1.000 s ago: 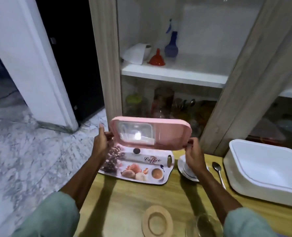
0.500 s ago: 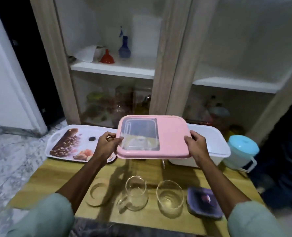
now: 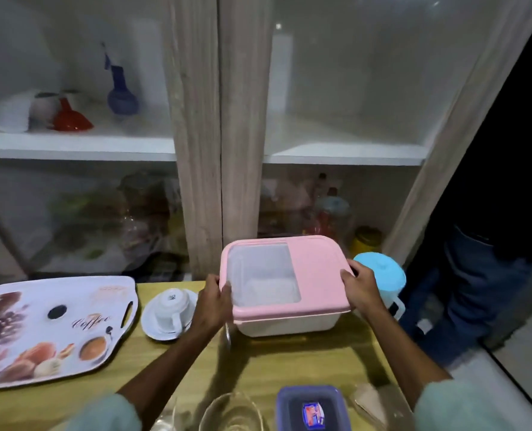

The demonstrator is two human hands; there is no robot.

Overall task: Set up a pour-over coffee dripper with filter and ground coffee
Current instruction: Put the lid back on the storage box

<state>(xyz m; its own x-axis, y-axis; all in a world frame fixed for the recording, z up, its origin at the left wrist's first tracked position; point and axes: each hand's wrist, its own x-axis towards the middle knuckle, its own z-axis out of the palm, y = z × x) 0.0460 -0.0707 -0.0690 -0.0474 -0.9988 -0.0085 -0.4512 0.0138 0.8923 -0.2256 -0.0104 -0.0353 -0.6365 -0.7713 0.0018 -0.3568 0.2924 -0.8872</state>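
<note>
Both hands on a pink lid [image 3: 311, 275], one at each short side. Left hand [image 3: 213, 304] clasped over the lid's left edge, thumb on top beside the clear window, fingers curled under the rim. Right hand [image 3: 359, 290] gripping the lid's right edge the same way, fingers hidden behind. Lid seated flat on a white tub [image 3: 286, 323], window half to the left, solid pink half to the right. Tub standing on the tabletop [image 3: 171, 365] near the back edge, right of centre. Just behind the right hand, at the back right corner, a jug [image 3: 383, 278] with a blue lid and white handle. Left of the tub, touching neither it nor the tray, a white cup [image 3: 173, 304] upside down on a saucer [image 3: 152, 328]. At the left edge, a printed tray [image 3: 50, 325] lying flat, the word "Coffee" among pictures of beans and pastries. Along the front edge, only partly in view: a glass vessel [image 3: 230, 412], then a blue-lidded box [image 3: 310, 409] with a small label, then something pale, perhaps paper [image 3: 370, 402], at the front right corner, too blurred to name. Behind the tabletop, a glass-fronted cabinet [image 3: 219, 150]; on its upper shelf at left, a red funnel [image 3: 71, 119] and a blue bottle [image 3: 121, 98]. Lower shelf contents blurred behind the glass. No ground coffee identifiable.
</note>
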